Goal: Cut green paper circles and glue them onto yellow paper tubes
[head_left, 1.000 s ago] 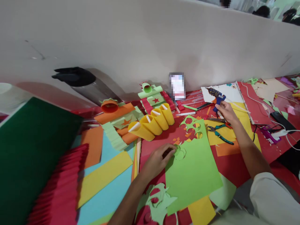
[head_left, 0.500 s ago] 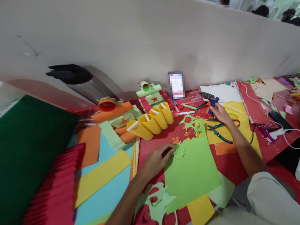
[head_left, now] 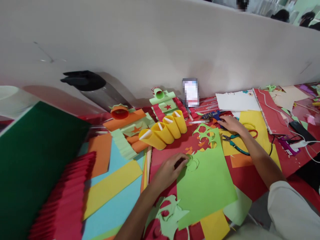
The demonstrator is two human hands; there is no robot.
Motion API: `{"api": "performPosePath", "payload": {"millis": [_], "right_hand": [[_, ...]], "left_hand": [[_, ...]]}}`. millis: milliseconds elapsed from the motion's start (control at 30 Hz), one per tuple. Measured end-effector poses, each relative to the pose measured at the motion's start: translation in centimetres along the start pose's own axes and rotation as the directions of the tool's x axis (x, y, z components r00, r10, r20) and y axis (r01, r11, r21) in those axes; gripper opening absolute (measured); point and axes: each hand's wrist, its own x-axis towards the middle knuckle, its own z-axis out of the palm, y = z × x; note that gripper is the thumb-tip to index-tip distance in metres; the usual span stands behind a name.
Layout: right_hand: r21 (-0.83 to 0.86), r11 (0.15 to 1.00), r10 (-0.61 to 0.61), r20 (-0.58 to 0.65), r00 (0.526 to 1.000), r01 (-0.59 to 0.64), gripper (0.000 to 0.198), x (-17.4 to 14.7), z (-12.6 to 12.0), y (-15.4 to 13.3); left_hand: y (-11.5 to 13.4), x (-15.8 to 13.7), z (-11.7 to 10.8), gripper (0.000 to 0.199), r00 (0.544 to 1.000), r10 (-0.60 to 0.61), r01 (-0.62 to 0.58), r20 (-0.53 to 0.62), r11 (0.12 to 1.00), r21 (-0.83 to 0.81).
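Note:
My left hand (head_left: 172, 168) rests at the left edge of a bright green paper sheet (head_left: 207, 190). Its thumb and fingertips are pinched together at a small green paper circle (head_left: 193, 163) with a thin round outline. At the back, my right hand (head_left: 231, 123) has its fingers on the handle of a blue glue gun (head_left: 213, 115), which lies tilted low over the table with its patterned end toward the left. Teal-handled pliers (head_left: 236, 145) lie just below that wrist. Beside the sheet's top edge is a green paper offcut (head_left: 203, 131) with round holes.
Yellow paper rolls (head_left: 163, 132) stand left of centre, before green and orange paper figures. A phone (head_left: 191, 93) leans on the wall. At left are a bottle (head_left: 100, 90), coloured sheets and a dark green board (head_left: 37, 166). Cables and a power strip (head_left: 288, 145) lie at right.
My right hand has lowered the glue gun and moved it left, turning it from upright to nearly flat. The left hand keeps its place on the green paper. The view has shifted slightly.

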Motion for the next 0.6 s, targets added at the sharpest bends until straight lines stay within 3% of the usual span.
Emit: {"api": "performPosePath", "payload": {"millis": [167,333,467,600], "right_hand": [[-0.034,0.999,0.018,-0.013,1.0,-0.019,0.027,0.0,0.0,-0.9],[-0.027,0.999,0.027,-0.114,0.993,-0.03,0.035,-3.2,-2.9,1.0],[-0.092,0.99,-0.085,0.186,0.979,0.103,0.04,-6.2,-4.9,4.0],[-0.097,0.987,-0.106,0.192,0.976,0.126,0.037,-7.1,-4.5,5.4]], "left_hand": [[0.4,0.0,-0.1,0.03,1.0,-0.006,0.006,0.01,1.0,0.0],[0.6,0.0,-0.2,0.03,1.0,-0.006,0.006,0.003,1.0,0.0],[0.6,0.1,-0.2,0.03,1.0,-0.009,0.009,0.004,1.0,0.011],[0.3,0.1,-0.2,0.031,1.0,-0.012,0.012,-0.005,1.0,0.017]]}}
